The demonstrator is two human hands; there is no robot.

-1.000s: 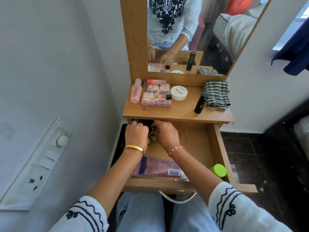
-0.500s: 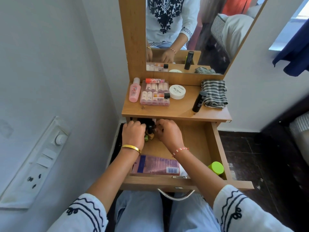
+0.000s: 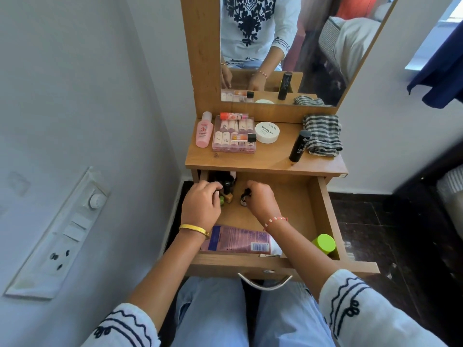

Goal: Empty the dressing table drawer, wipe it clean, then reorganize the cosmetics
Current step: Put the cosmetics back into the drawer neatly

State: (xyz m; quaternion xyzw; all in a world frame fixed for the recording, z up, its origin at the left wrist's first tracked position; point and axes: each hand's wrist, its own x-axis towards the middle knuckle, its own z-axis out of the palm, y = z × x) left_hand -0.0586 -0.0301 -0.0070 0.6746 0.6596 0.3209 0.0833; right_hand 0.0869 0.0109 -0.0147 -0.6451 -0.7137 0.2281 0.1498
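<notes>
We see the left hand [image 3: 202, 203] curled on small dark bottles [image 3: 226, 187] in the wooden drawer's [image 3: 318, 204] back-left corner, the right hand [image 3: 260, 199] pinching a black-capped vial [image 3: 245, 196], likely to lift them out.

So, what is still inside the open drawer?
In the drawer: small nail polish bottles at the back left, a pink tube lying along the front, and a green cap in the front right corner. The hands and tabletop may hide more.

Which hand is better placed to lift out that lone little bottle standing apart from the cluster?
Right. The right hand already pinches the small dark-capped bottle, while the left hand is busy at the bottle cluster in the drawer's back-left corner.
</notes>
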